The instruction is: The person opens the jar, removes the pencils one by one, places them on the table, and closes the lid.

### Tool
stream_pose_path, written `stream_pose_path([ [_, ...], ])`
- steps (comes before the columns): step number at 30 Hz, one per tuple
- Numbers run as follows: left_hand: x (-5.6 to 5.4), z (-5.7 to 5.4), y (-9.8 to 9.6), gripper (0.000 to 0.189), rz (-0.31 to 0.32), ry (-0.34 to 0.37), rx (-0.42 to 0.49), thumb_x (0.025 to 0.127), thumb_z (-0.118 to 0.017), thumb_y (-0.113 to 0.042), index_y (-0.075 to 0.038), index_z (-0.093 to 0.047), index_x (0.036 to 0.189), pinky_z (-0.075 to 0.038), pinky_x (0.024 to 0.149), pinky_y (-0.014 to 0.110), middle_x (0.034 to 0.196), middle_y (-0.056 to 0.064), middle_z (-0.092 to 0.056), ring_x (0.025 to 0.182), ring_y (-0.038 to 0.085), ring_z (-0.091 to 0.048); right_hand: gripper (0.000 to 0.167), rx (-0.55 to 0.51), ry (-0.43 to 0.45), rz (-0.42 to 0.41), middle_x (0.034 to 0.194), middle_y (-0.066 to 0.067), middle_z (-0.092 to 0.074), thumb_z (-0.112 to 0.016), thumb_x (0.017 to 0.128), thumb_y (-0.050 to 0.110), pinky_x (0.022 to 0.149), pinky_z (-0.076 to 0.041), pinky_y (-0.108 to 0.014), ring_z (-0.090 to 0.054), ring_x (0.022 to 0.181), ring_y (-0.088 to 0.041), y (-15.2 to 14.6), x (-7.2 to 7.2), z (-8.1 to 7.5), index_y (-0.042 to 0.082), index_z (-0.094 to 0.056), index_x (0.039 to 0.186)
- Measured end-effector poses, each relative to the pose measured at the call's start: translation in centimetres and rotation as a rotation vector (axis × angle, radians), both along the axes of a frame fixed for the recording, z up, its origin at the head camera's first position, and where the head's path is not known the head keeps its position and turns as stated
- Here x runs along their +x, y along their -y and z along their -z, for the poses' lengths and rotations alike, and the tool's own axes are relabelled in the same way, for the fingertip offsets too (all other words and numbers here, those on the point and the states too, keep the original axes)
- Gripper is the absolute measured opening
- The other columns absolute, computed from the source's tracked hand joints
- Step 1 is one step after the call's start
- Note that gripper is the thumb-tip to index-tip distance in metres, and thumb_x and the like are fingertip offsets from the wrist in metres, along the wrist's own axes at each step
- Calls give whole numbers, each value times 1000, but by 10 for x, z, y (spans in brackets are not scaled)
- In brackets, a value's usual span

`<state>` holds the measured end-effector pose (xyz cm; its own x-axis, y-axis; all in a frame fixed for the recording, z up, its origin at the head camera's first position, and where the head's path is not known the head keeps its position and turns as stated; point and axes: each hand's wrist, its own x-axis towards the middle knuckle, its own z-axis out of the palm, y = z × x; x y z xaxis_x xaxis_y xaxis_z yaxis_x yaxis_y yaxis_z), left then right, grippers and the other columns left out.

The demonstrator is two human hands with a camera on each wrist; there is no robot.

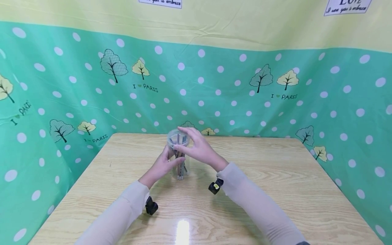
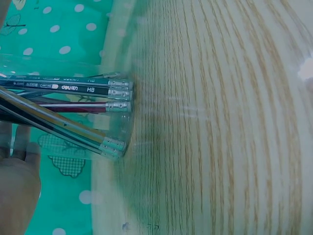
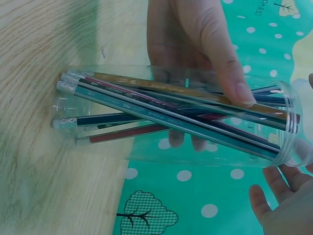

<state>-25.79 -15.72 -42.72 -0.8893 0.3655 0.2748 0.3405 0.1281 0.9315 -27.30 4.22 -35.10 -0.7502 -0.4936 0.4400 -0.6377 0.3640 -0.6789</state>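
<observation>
A tall clear plastic jar (image 1: 186,172) stands upright near the back of the table, with several pencils (image 3: 171,120) inside. Their metal-banded ends point down at the jar's bottom, and one dark pencil (image 2: 73,88) is marked HB. My left hand (image 1: 161,165) grips the jar's side, its thumb across the front and fingertips showing behind it in the right wrist view. At the top, my right hand (image 1: 198,147) holds the clear round lid (image 3: 304,152) at the jar's mouth, thumb in front and fingers on the far side.
The light wood table (image 1: 263,190) reaches to a green dotted curtain (image 1: 214,85) behind and at both sides. Small black cameras (image 1: 151,206) are worn at both wrists. A bright reflection lies on the table's front part.
</observation>
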Motion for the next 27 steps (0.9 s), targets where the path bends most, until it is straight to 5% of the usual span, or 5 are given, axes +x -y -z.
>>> stream_pose_path([
  [14,0,0,0,81,-7,12,16,98,-67,-17,-28,-16,160,-18,117,61,157,5,-38,147,30,-28,68,16,-22,-24,147,5,-45,-73,92,42,108,-38,-52,-39,135,-14,-13,9,-8,21,-46,150],
  [27,1,-2,-1,84,-71,17,-44,95,-71,-31,-34,-17,159,-12,115,67,159,6,-35,145,32,-31,66,47,-38,-40,150,5,-44,-72,93,39,110,-35,-54,-38,137,-15,-35,16,-9,20,-45,151],
])
